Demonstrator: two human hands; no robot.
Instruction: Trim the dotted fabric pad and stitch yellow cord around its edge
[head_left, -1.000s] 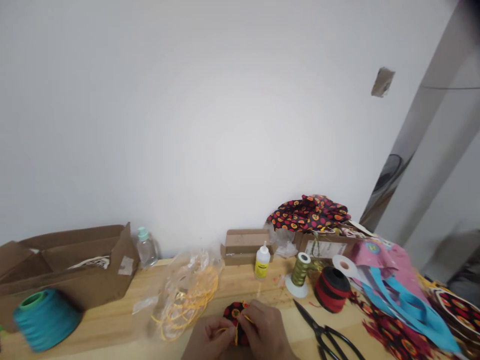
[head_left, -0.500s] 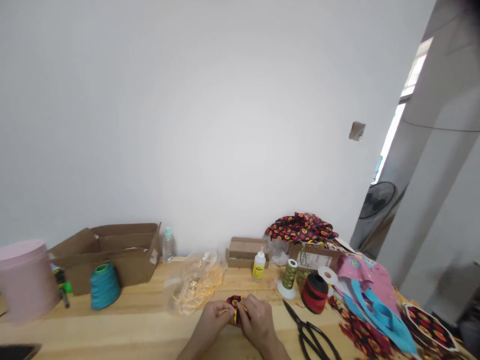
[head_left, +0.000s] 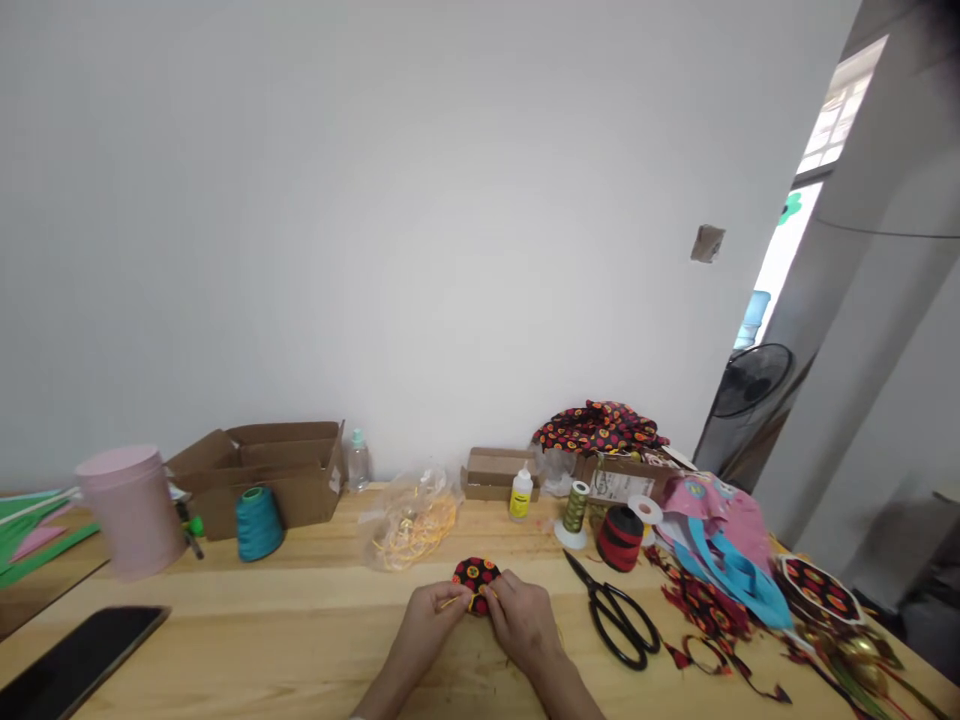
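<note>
A small round piece of black, red and orange patterned fabric (head_left: 475,572) is between my hands, just above or on the table. My left hand (head_left: 429,618) pinches a thin yellow cord (head_left: 454,601) at the near left edge of the fabric. On the other side, my right hand (head_left: 523,614) is closed with thumb and finger on the fabric's right edge, where the yellow cord also runs. Whether the cord is attached to the fabric cannot be made out. Black scissors (head_left: 613,612) lie to the right of my right hand.
Behind my hands are a plastic bag of yellow cord (head_left: 412,525), a glue bottle (head_left: 520,495) and thread spools (head_left: 575,508). Fabric scraps (head_left: 705,605) lie at right. A teal thread cone (head_left: 259,525), cardboard box (head_left: 277,500), pink canister (head_left: 131,515) and phone (head_left: 79,660) are at left.
The view has tilted down and turned left, bringing the phone more fully into sight. More of the round fabric shows above my fingers. Both hands stay closed at its edges.
</note>
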